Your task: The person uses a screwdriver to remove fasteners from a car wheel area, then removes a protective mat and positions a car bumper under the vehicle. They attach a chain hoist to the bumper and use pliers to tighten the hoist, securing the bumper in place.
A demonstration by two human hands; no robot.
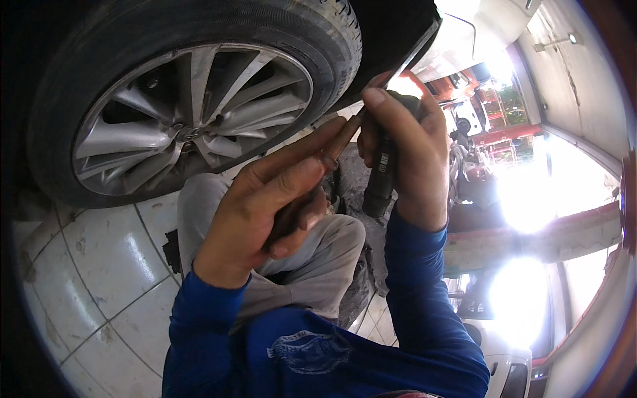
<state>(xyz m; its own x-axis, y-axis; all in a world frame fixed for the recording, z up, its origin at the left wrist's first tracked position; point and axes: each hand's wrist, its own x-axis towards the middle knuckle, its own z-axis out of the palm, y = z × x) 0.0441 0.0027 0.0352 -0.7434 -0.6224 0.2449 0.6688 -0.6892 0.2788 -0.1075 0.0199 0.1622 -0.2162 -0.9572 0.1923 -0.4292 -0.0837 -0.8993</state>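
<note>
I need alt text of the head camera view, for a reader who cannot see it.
The right hand holds a black cylindrical tool beside a silver multi-spoke wheel, while the left hand extends its fingers close to it. Blue sleeves and grey trousers with bent knees show above white floor tiles.

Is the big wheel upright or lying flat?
Upright: the wheel has its spoked face turned sideways, with the tiled floor below its lower edge.

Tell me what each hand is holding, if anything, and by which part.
The right hand grips a dark tube-shaped tool around its upper part, the lower end sticking out. Whether the left hand holds anything cannot be told.
</note>
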